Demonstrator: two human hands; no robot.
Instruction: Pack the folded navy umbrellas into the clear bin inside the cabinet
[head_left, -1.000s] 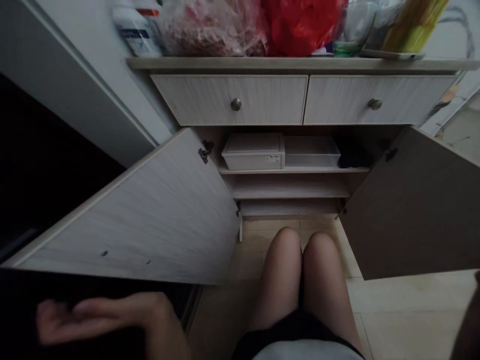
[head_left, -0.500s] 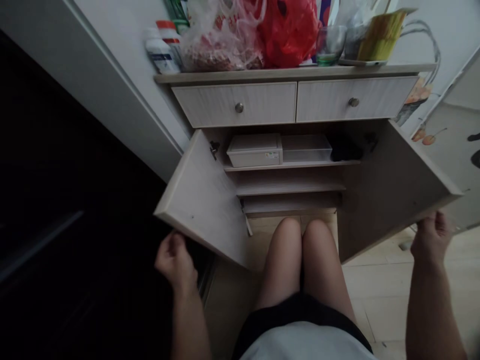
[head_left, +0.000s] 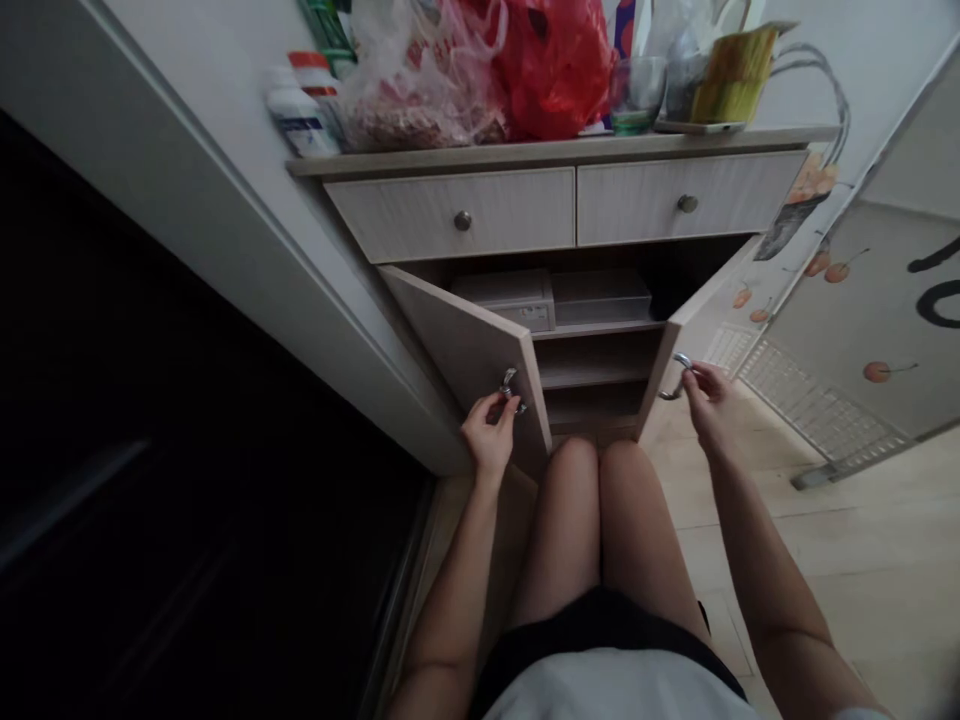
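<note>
Pale tiled floor [head_left: 787,520] before a wooden cabinet [head_left: 450,215]; a red plastic bag [head_left: 551,70] sits on its top surface [head_left: 525,157], a storage box [head_left: 510,298] on an inner shelf [head_left: 592,330]. Left door [head_left: 472,360] and right door [head_left: 697,310] stand part-open. Left hand [head_left: 489,435] pinches the left door handle [head_left: 510,390]; right hand [head_left: 705,398] pinches the right door handle [head_left: 676,362].

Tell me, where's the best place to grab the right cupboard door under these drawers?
Probably the curved metal handle near the free edge of the right cupboard door, coming from the front with fingers hooked behind it. The bar seems to stand off the door's outer face, leaving room for fingers, and the person's right hand is at it.
</note>
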